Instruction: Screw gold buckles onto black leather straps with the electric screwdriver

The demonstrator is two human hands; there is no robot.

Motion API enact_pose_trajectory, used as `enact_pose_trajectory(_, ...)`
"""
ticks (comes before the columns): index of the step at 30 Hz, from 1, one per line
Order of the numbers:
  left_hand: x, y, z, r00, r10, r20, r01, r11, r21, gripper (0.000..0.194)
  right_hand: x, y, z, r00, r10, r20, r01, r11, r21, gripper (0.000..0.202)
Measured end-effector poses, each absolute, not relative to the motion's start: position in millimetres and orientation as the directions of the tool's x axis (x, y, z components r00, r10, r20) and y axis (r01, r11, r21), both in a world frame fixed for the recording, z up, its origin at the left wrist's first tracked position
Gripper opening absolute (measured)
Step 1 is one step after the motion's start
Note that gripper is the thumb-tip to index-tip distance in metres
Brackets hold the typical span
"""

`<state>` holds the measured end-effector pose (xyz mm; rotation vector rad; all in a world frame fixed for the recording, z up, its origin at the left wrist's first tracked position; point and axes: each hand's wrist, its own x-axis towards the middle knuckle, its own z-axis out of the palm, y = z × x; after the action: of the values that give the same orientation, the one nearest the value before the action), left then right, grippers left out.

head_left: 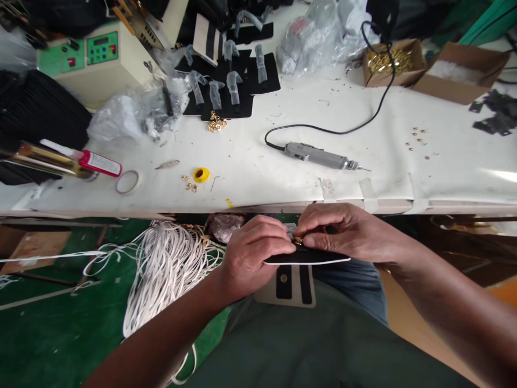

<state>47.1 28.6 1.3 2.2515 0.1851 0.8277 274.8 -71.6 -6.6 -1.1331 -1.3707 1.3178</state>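
Between my hands, just below the bench's front edge, is a black flat panel (311, 257) with a pale edge. My left hand (258, 250) grips its left side, fingers bent over the top. At the panel's upper middle, the thumb and forefinger of my right hand (343, 231) pinch a small gold metal fitting (298, 241). A bit of clear plastic wrap shows behind it. Below, on my lap, lies a beige panel (262, 295) with black strips and a small round stud. On the bench ahead rests a grey electric screwdriver (317, 156).
Black panels (269, 81) with plastic-wrapped parts lie at the back, near gold fittings (217, 124). A yellow ring (201, 174), tape roll (127, 182) and red tube (100, 163) sit left. A cardboard box (369, 73) holds gold parts. White cord (161, 275) heaps on the floor.
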Motion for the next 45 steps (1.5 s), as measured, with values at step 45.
enact_pose_trajectory(45, 50, 3, 21, 0.749, 0.518, 0.414, 0.036, -0.656, 0.754, 0.014, 271, -91, 9, -0.095, 0.988, -0.118, -0.021, -0.121, -0.992, 0.035)
